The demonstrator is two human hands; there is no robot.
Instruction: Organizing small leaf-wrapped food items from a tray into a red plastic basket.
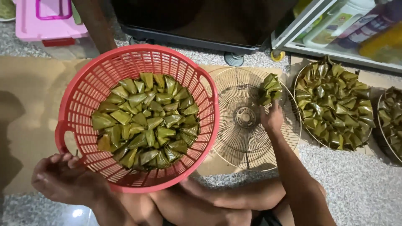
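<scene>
The leaf-wrapped parcels (144,121) mostly lie heaped in the red plastic basket (83,88), which the left hand (63,178) grips by the near rim, tilted up off the cardboard on the floor; the right hand (272,117) pinches a small cluster of parcels (269,88) over the bare wire fan guard (247,138), which so far carries only that cluster; by my judgement this guard is barely begun; further right, a second guard (335,104) sits fully packed, and a third (391,121), at the picture's edge, looks filled too.
</scene>
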